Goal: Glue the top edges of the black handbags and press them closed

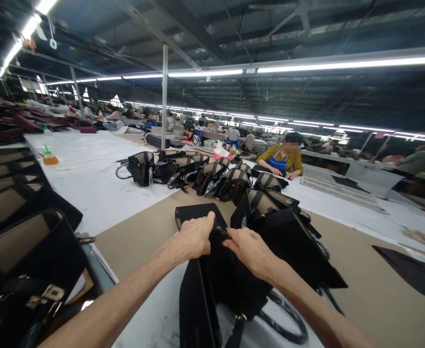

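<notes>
A black handbag [230, 285] stands on the worktable right in front of me. My left hand [194, 237] is closed on the bag's top edge, fingers curled over it. My right hand [250, 249] grips the same top edge from the other side, fingers pinched on the black material. A black handle loop [292, 324] lies on the table below the bag. Another black bag [288, 232] leans just behind the one I hold.
A row of black handbags [205, 174] runs away across the table [136, 241]. More bags [20, 241] are stacked at the left. A seated person in a yellow top [281, 159] works at the far side. An orange-capped bottle [49, 157] stands on the white sheet.
</notes>
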A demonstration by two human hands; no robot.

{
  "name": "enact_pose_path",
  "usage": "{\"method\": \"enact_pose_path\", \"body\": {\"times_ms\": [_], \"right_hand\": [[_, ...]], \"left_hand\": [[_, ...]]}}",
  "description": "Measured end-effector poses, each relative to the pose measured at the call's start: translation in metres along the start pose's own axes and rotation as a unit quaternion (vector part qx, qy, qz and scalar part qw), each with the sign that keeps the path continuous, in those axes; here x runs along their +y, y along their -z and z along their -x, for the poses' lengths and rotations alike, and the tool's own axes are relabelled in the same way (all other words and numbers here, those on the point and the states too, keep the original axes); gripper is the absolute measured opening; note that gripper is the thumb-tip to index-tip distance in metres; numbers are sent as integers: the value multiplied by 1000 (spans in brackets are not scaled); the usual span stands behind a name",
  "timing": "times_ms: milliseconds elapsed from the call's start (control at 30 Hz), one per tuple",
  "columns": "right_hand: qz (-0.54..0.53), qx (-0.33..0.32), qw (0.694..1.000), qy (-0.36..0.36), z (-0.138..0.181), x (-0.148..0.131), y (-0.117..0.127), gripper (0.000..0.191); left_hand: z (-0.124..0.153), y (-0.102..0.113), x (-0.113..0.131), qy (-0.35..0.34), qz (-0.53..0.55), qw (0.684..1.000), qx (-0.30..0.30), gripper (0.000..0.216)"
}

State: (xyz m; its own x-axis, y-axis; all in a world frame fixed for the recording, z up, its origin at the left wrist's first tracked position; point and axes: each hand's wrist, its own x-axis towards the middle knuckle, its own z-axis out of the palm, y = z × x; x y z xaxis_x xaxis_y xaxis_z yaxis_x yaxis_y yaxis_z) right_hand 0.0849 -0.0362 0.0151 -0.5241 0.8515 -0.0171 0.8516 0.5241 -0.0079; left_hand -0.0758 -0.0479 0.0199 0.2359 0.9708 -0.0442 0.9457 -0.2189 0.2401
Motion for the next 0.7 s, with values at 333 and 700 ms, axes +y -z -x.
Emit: {"method": "enact_pose_path", "body": {"times_ms": [333, 700], "right_hand": [[-14, 1, 999, -46, 82, 4, 36, 26], [-14, 22, 990, -138, 103, 13, 6, 9]], "left_hand": [[10, 24, 14, -220, 83, 971, -43, 31], [13, -13, 44, -209, 144, 965, -67, 14]]}}
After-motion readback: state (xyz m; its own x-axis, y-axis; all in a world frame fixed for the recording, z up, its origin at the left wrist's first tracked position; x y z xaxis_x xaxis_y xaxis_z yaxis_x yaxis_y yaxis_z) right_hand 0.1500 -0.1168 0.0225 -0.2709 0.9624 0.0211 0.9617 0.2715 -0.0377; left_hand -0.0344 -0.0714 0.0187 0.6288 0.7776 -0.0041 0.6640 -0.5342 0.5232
